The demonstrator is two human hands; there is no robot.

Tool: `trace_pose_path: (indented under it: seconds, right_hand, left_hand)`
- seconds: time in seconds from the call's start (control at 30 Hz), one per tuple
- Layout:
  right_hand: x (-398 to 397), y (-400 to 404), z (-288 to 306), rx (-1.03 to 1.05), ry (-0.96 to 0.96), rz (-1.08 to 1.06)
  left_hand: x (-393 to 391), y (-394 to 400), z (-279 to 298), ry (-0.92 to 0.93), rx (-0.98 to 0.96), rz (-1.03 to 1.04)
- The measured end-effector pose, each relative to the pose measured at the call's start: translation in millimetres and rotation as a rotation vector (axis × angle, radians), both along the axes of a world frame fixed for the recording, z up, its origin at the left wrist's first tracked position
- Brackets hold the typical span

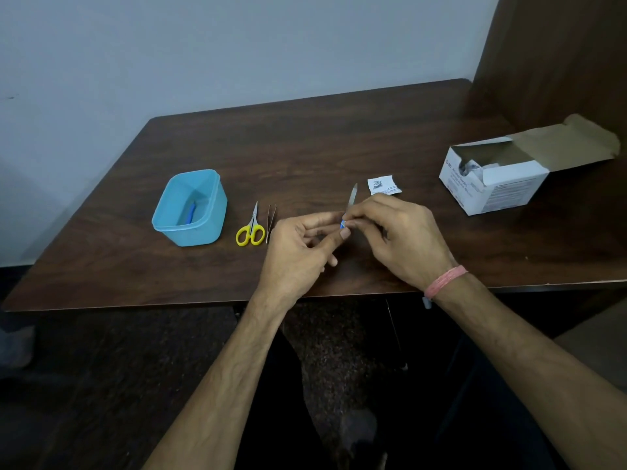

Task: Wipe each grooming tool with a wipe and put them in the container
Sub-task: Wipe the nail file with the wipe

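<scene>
**File upright between both hands, container off to the left**

Nail file [351, 202] at frame centre, blade pointing up and away. Left hand [298, 247] pinches its blue handle end; right hand [398, 237] is curled round the shaft, wipe presumably inside, not visible. Blue container [176, 221] sits left of centre, past scissors [251, 227] and tweezers [270, 221]; left hand nearer.

The table [339, 130] is dark wood-grain with a smooth, low sheen. On it, left of the hands, the container [190, 208] is smooth light-blue plastic, slightly glossy. Beside the container, the scissors [251, 227] have bright metal blades and glossy yellow plastic handles. The nail file [352, 200] shows a dull grey metal blade. Far right of the container, the box [492, 184] is matt white cardboard, raw brown inside its flap.
</scene>
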State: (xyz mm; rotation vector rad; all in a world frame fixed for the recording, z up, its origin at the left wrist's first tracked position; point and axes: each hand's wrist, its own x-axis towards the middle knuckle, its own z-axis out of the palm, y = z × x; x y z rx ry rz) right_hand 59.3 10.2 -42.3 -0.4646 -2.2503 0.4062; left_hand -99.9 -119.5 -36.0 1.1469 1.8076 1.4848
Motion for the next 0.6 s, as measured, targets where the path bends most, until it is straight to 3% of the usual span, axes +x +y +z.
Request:
trace_pose_path:
  seconds: [0.47, 0.6]
  right_hand:
    - [-0.1, 1.7, 0.4, -0.077, 0.082, -0.105]
    - [0.1, 0.2, 0.7, -0.076, 0.027, -0.027]
  left_hand:
    - [-6.8, 0.4, -5.0, 0.015, -0.018, -0.055]
    - [-5.5, 0.4, -3.7, 0.007, -0.001, -0.049]
